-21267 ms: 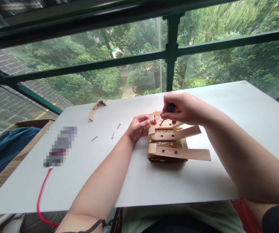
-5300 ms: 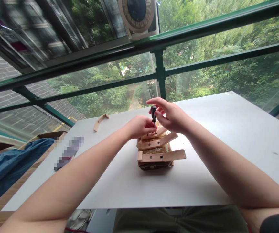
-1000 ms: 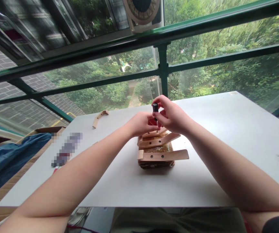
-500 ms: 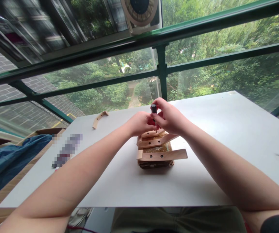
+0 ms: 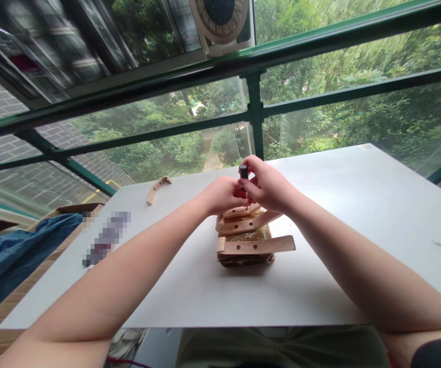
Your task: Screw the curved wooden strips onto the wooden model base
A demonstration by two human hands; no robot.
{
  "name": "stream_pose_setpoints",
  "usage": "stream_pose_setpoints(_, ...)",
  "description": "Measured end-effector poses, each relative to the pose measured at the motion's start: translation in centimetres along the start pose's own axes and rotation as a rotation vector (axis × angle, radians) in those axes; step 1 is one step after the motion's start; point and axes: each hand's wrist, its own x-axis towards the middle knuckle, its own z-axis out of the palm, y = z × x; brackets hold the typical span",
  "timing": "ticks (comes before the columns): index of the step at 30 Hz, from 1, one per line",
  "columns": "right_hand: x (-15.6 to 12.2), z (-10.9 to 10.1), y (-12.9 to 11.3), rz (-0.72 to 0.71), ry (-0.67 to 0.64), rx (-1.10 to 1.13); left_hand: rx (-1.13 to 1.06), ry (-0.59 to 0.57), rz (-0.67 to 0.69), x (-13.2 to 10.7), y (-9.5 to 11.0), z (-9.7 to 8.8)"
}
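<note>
A small wooden assembly point(image 5: 245, 244) with three curved wooden slats screwed onto a block sits mid-table. My right hand point(image 5: 268, 185) is closed round a short screwdriver point(image 5: 244, 172) with a black cap and red grip, held upright with its tip on the far slat. My left hand point(image 5: 222, 195) is closed beside it, its fingers at the screwdriver's shaft and the far slat's left end. Dark screw heads show on the two nearer slats.
The white table point(image 5: 343, 204) stands against a green-framed window. A loose curved wooden piece point(image 5: 158, 187) lies at the far left of the table. A blurred-out object point(image 5: 105, 238) lies left. A cardboard box with blue cloth point(image 5: 9, 255) stands beside the table's left edge.
Over the last second both hands stay on the far slat; the screwdriver shifts only slightly. Much earlier, loose screws lay left of the assembly; none show there now.
</note>
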Motion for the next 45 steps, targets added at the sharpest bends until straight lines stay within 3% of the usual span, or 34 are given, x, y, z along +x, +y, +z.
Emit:
stream_pose_setpoints(10,0.1,0.1,0.2,-0.002,0.014,0.013,0.015,-0.029,-0.024,-0.1,-0.1,-0.2)
stream_pose_setpoints(17,-0.2,-0.3,-0.2,-0.083,-0.081,0.042,0.020,-0.046,-0.012,-0.4,0.0,-0.5)
stream_pose_setpoints(23,-0.2,-0.5,-0.8,-0.106,-0.100,0.031,-0.063,-0.112,-0.011,-0.7,-0.2,-0.9)
stream_pose_setpoints(27,-0.3,-0.2,-0.8,-0.106,-0.064,-0.027,-0.201,-0.138,0.051,-0.8,-1.4,-1.2)
stream_pose_setpoints(29,-0.3,0.0,-0.7,-0.100,-0.044,-0.020,-0.408,-0.070,0.087,-1.0,-2.5,-1.1)
stream_pose_setpoints(33,-0.2,0.3,-0.7,-0.099,-0.021,-0.010,-0.695,0.258,0.087,-2.1,-6.1,0.3)
stream_pose_setpoints(39,-0.2,0.4,-0.6,-0.050,0.029,-0.130,-0.806,0.704,-0.067,-4.7,-13.4,3.6)
stream_pose_setpoints(42,-0.2,0.6,-0.3,-0.017,0.060,-0.147,-0.755,0.784,-0.100,-5.4,-15.4,4.2)
stream_pose_setpoints(45,-0.1,0.9,-0.2,0.002,0.073,-0.138,-0.763,0.790,-0.082,-5.3,-15.6,4.4)
